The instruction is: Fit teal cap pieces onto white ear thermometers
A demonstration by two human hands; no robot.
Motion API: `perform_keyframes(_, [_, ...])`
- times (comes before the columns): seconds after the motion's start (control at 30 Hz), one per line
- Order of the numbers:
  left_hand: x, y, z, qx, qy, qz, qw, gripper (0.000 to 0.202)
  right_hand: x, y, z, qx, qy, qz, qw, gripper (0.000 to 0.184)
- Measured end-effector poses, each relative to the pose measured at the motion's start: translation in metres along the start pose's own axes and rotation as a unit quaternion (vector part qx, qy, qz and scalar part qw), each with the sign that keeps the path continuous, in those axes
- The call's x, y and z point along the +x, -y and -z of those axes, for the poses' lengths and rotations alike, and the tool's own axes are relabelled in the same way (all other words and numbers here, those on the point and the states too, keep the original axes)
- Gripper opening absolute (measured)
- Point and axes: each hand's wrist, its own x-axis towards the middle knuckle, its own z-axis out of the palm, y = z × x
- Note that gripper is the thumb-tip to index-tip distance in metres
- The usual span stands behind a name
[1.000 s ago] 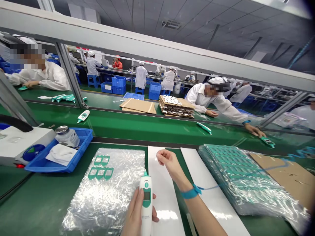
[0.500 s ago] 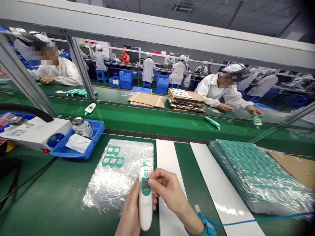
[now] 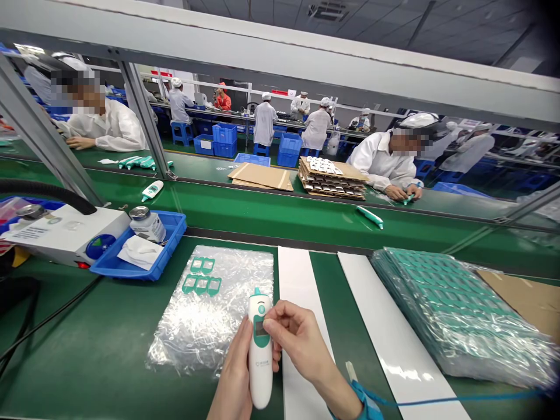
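My left hand [image 3: 234, 373] holds a white and green ear thermometer [image 3: 261, 350] upright, low in the middle of the view. The fingertips of my right hand [image 3: 293, 332] pinch at the thermometer's display, and anything thin there is too small to tell. A blue wrist strap [image 3: 367, 405] circles my right wrist. Just left of the hands lies a clear bubble-wrap bag [image 3: 192, 332] with several green moulded parts [image 3: 201, 277] on it. A white strip [image 3: 297, 274] runs beneath my right forearm.
A second white strip [image 3: 385, 315] and a stack of bagged green sheets [image 3: 455, 309] lie to the right. On the left stand a white machine [image 3: 65, 236] and a blue tray [image 3: 140, 265] holding a bottle. Co-workers sit beyond a metal frame [image 3: 144, 122] across the green bench.
My right hand has come in from above the white strip to the thermometer's display. The view has swung level. A co-worker's hand has moved in toward their body.
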Motion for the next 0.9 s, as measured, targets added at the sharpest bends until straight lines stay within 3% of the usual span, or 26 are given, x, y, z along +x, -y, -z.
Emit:
perform_keyframes(0.47, [0.003, 0.006, 0.007, -0.005, -0.053, 0.011, 0.999, 0.055, -0.001, 0.000, -0.002, -0.041, -0.012, 0.018, 0.999, 0.033])
perform_keyframes(0.7, [0.005, 0.018, 0.020, 0.039, -0.180, -0.014, 0.983, 0.042, -0.003, -0.006, -0.001, -0.115, -0.024, 0.058, 0.991, 0.026])
perform_keyframes(0.8, [0.003, 0.018, 0.020, 0.061, -0.169, -0.022, 0.984, 0.043, -0.003, -0.008, 0.002, -0.129, -0.038, 0.063, 0.989, 0.021])
perform_keyframes(0.9, [0.002, 0.012, 0.015, 0.078, -0.077, -0.011, 0.994, 0.039, -0.003, -0.008, 0.007, -0.125, -0.046, 0.070, 0.989, 0.020])
